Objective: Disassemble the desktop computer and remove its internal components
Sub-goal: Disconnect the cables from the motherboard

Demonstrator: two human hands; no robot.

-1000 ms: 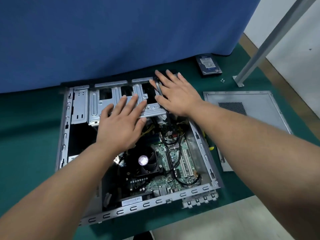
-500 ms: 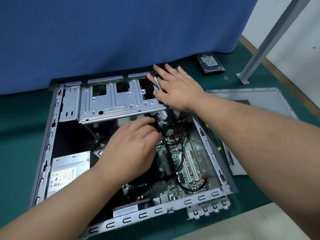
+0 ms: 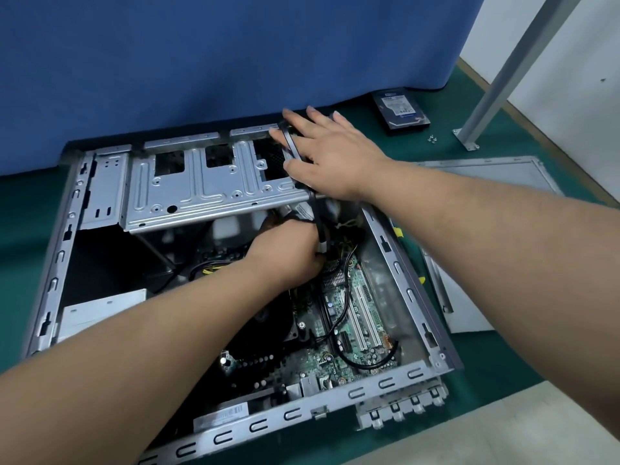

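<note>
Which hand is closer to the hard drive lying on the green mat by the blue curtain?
Right. The right hand lies on the drive cage's far corner, a short way left of the hard drive. The left hand is lower, reaching under the cage inside the case, farther off.

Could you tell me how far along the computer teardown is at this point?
Done: side panel off, hard drive out on the mat. In hand: right hand rests on the drive cage; left hand reaches under it among the cables. Left: motherboard and power supply remain inside.
</note>
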